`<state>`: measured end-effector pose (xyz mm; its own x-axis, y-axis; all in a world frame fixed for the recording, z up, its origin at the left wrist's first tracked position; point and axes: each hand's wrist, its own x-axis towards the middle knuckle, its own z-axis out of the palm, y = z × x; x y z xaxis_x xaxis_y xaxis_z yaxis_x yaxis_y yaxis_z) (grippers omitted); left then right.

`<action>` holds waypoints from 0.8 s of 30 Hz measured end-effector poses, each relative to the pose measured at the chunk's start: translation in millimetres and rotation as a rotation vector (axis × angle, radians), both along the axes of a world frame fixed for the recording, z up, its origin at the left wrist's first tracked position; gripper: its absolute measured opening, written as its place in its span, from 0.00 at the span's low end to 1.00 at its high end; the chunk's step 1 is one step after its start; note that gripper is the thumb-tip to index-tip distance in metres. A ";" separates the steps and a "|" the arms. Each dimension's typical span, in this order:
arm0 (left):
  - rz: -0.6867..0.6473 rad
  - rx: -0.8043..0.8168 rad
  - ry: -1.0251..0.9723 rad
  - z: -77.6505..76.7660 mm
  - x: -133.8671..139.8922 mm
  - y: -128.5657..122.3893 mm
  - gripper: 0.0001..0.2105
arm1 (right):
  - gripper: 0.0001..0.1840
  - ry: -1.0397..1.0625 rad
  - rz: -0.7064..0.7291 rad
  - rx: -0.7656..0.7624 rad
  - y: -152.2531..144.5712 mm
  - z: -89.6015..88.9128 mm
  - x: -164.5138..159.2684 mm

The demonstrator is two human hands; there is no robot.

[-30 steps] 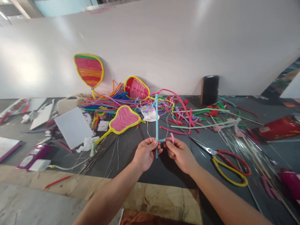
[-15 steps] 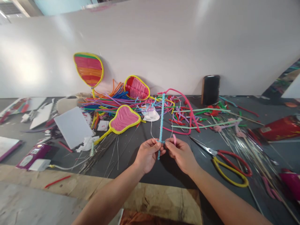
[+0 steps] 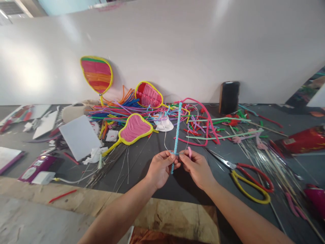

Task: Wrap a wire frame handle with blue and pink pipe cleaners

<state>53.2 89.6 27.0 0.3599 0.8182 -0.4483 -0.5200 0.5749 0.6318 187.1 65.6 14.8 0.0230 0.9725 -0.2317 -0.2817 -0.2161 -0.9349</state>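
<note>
Three yellow-rimmed paddles [image 3: 135,129] sit left; the left hand [image 3: 159,169] pinches one blue pipe cleaner [image 3: 178,125] over the tabletop [image 3: 138,166]; the right hand [image 3: 197,168] holds a mostly hidden crosspiece [image 3: 177,154] and one pink strip [image 3: 190,151]; one red container [image 3: 302,139] is cut off.

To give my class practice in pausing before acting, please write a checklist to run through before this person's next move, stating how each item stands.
1. Left hand grips the blue twisted stem: ok, pinched near its lower end.
2. Right hand holds the pink strip: ok, it sticks up from the fingers.
3. Stem's crossing joint tight: cannot tell, fingers largely cover it.
4. Scissors clear of both hands: ok, lying to the right hand's right.
5. Worktop tidy: not ok, loose pipe cleaners and wires are scattered about.
</note>
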 end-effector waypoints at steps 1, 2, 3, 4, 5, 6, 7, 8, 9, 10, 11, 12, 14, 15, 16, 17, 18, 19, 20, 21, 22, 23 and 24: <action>-0.006 0.001 0.005 0.4 0.0 0.0 0.11 | 0.16 0.005 -0.002 -0.003 0.0 0.0 0.1; -0.012 0.003 0.013 0.6 -0.1 0.0 0.12 | 0.16 0.009 -0.007 -0.004 -0.1 0.0 0.3; -0.020 0.004 0.024 0.7 -0.2 -0.1 0.12 | 0.16 0.012 -0.010 -0.005 -0.1 0.1 0.5; -0.027 0.006 0.035 0.6 -0.4 -0.2 0.12 | 0.16 0.014 -0.010 -0.005 -0.2 0.1 0.7; -0.033 0.008 0.047 0.4 -0.6 -0.4 0.12 | 0.16 0.015 -0.008 -0.005 -0.3 -0.1 1.0; -0.038 0.010 0.059 0.1 -0.9 -0.6 0.12 | 0.16 0.016 -0.007 -0.004 -0.4 -0.4 1.2; -0.041 0.013 0.070 -0.1 -1.3 -0.7 0.12 | 0.16 0.014 -0.002 0.000 -0.5 -0.8 1.4; -0.041 0.017 0.078 -0.2 -1.6 -0.8 0.13 | 0.16 0.011 0.007 0.003 -0.6 -1.4 1.6; -0.037 0.024 0.083 0.0 -2.0 -0.7 0.13 | 0.16 0.009 0.020 0.006 -0.6 -1.9 1.8; -0.030 0.030 0.088 0.4 -2.4 -0.5 0.13 | 0.16 0.011 0.030 0.011 -0.5 -2.4 2.0; -0.023 0.035 0.094 1.1 -3.0 0.0 0.13 | 0.16 0.019 0.033 0.015 -0.3 -2.7 2.3; -0.013 0.040 0.101 1.9 -3.8 0.7 0.12 | 0.17 0.031 0.034 0.016 -0.1 -2.8 2.7; 0.022 0.051 0.120 3.5 -5.8 2.8 0.12 | 0.22 0.047 0.012 0.018 0.2 -2.6 4.5; 0.044 0.059 0.130 3.9 -7.0 4.1 0.12 | 0.23 0.039 -0.007 0.024 0.3 -2.6 6.0; 0.067 0.072 0.140 4.0 -8.4 5.5 0.12 | 0.21 0.011 -0.024 0.035 0.3 -2.7 8.0; 0.089 0.087 0.147 3.7 -9.8 6.9 0.12 | 0.19 -0.036 -0.038 0.055 0.2 -3.1 10.4; 0.106 0.103 0.155 3.0 -11.2 8.3 0.12 | 0.16 -0.101 -0.053 0.086 0.1 -3.7 13.1; 0.118 0.119 0.165 2.0 -12.4 9.5 0.12 | 0.15 -0.180 -0.065 0.124 -0.1 -4.6 15.9; 0.127 0.134 0.179 0.7 -13.6 10.7 0.11 | 0.14 -0.267 -0.067 0.163 -0.2 -5.6 18.5; 0.134 0.151 0.199 -0.6 -14.6 11.7 0.11 | 0.13 -0.353 -0.066 0.197 -0.2 -6.5 20.9; 0.142 0.171 0.226 -2.0 -15.4 12.4 0.11 | 0.13 -0.427 -0.063 0.221 -0.3 -7.2 22.7; 0.147 0.194 0.257 -3.1 -15.9 12.9 0.11 | 0.13 -0.481 -0.060 0.230 -0.5 -7.5 23.9; 0.151 0.220 0.290 -4.1 -16.1 13.1 0.11 | 0.13 -0.514 -0.059 0.227 -0.8 -7.1 24.5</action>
<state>37.0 102.7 22.9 0.1121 0.9403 -0.3215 -0.3704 0.3397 0.8645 211.6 64.8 7.7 0.1332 0.9903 0.0389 0.2170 0.0092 -0.9761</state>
